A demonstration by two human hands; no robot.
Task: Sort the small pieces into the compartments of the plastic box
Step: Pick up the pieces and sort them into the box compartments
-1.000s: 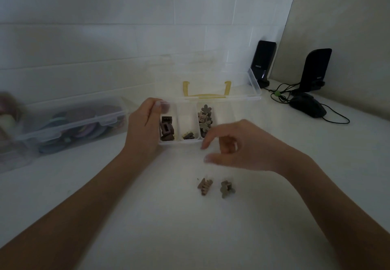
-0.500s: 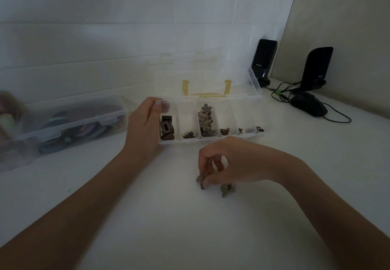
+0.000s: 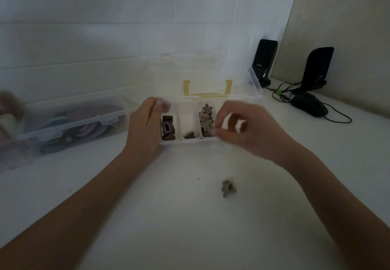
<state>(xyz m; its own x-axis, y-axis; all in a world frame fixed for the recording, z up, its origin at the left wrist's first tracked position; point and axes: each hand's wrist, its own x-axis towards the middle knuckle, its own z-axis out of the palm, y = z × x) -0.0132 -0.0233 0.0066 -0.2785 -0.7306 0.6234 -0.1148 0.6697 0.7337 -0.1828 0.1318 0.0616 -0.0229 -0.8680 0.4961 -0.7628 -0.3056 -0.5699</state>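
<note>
On the white table (image 3: 168, 217), against the tiled wall, we find the plastic box (image 3: 190, 141) with its clear lid (image 3: 211, 75) thrown back and its compartments facing us; we judge it light, thin-walled and liable to slide on the smooth surface, so it is best steadied at an end wall. Our left hand (image 3: 145, 126) does just that: the fingers wrap the left end and the thumb lies curled over the rim of the first compartment, which holds dark brown blocky pieces (image 3: 167, 128). The second compartment holds a few small dark pieces (image 3: 191, 135) at its near end; the third carries a heap of pale flower-shaped pieces (image 3: 205, 117). Our right hand (image 3: 249, 130) hangs above the box just right of that third compartment, thumb and forefinger drawn together at the tips; blur and dim light prevent us from telling whether a piece is pinched between them. Compartments further right are hidden behind this hand. One loose piece (image 3: 228, 188) remains on the table, well apart from the box, towards us. We judge it rigid, very light and flat, likely to skid if pressed from above; a fingertip pinch across its opposite edges is advised.
</note>
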